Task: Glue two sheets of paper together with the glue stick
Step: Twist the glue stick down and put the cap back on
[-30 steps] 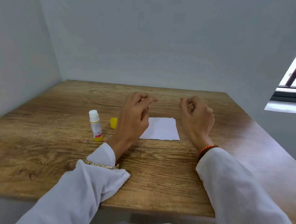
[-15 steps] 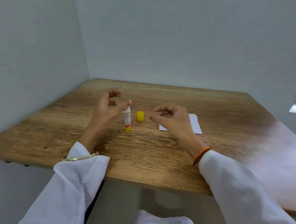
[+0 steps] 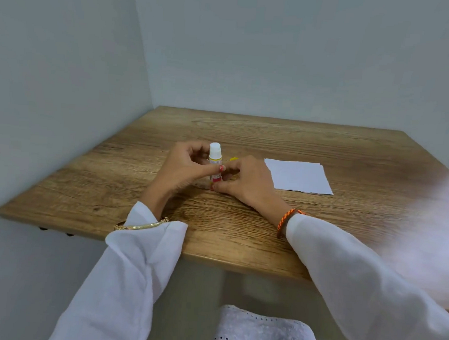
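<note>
Here, the left hand [image 3: 183,167] grips the upright white uncapped glue stick [image 3: 215,161] on the wooden bench [image 3: 241,224]. The right hand [image 3: 246,183] pinches its base. The white paper sheet [image 3: 298,176] lies flat nearby.

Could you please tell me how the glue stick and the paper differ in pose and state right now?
The glue stick stands upright; the paper lies flat. The left hand and right hand grip the glue stick, while the paper lies untouched to their right. Both rest on the wooden table.
</note>
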